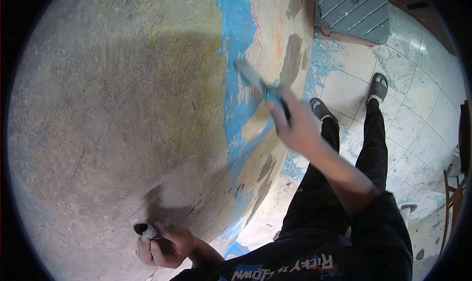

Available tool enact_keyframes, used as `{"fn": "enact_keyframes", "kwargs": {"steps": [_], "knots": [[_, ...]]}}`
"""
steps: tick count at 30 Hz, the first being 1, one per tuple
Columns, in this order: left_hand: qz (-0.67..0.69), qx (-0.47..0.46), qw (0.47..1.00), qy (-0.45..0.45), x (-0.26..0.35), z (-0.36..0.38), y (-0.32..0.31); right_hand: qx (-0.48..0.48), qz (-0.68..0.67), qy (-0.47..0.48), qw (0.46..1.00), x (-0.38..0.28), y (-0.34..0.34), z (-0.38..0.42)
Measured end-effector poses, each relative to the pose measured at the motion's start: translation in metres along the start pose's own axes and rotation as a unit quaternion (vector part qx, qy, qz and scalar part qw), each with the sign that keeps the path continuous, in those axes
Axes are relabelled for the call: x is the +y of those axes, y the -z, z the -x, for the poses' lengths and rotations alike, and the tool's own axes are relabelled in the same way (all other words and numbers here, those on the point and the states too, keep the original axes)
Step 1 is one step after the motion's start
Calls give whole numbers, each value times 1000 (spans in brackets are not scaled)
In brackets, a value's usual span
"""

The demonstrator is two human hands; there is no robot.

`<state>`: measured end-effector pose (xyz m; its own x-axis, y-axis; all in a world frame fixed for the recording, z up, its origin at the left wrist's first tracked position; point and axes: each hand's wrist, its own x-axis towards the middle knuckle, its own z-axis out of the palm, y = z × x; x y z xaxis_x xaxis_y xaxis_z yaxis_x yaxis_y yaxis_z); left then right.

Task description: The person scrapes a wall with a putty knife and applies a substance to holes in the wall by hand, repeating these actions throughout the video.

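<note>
In my right hand (300,126) is a paint scraper (253,78) with a teal and black handle, its blade blurred by motion. The blade lies over a ragged strip of blue paint (236,15) on the wall (113,84). Down at the lower left, my left hand (169,249) has its fingers wrapped round a short, pale tube (143,229) with a dark round opening. That hand is close to the wall's bare grey surface, where a shadow falls beside it.
A grey plastic step stool (354,10) stands at the top right on the tiled floor (413,99). Blue paint flakes litter the tiles around my slippered feet (377,87). Brown curved bars (455,200) appear at the right edge.
</note>
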<state>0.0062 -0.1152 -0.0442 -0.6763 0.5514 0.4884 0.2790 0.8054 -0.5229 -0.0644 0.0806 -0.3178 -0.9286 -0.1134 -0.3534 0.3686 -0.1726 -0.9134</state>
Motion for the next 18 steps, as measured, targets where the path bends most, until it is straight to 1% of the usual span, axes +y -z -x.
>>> {"fn": "enact_keyframes", "kwargs": {"steps": [1,4,7,8,11,12,15,16,18], "knots": [[6,-1,1000,1,0,1,0,-17,-2,2,1000,10,-6,15],[-2,-6,1000,-10,-1,-2,3,-35,-31,-41,998,11,-17,36],[-6,6,1000,-8,1,-3,1,-62,-3,-26,998,11,-3,25],[-4,10,1000,-4,1,-2,0,-57,-2,-7,998,14,1,23],[-20,27,999,-5,2,-1,-2,-66,52,-10,996,11,3,25],[-19,29,999,-5,1,-1,-3,-46,41,16,998,16,-5,31],[-10,22,1000,-7,1,-2,-3,-37,-12,-5,999,17,-20,51],[3,20,1000,3,2,-1,-3,-51,-4,-26,998,15,-19,51],[-1,28,1000,-5,0,-1,-2,-56,-1,-21,998,15,-17,49]]}}
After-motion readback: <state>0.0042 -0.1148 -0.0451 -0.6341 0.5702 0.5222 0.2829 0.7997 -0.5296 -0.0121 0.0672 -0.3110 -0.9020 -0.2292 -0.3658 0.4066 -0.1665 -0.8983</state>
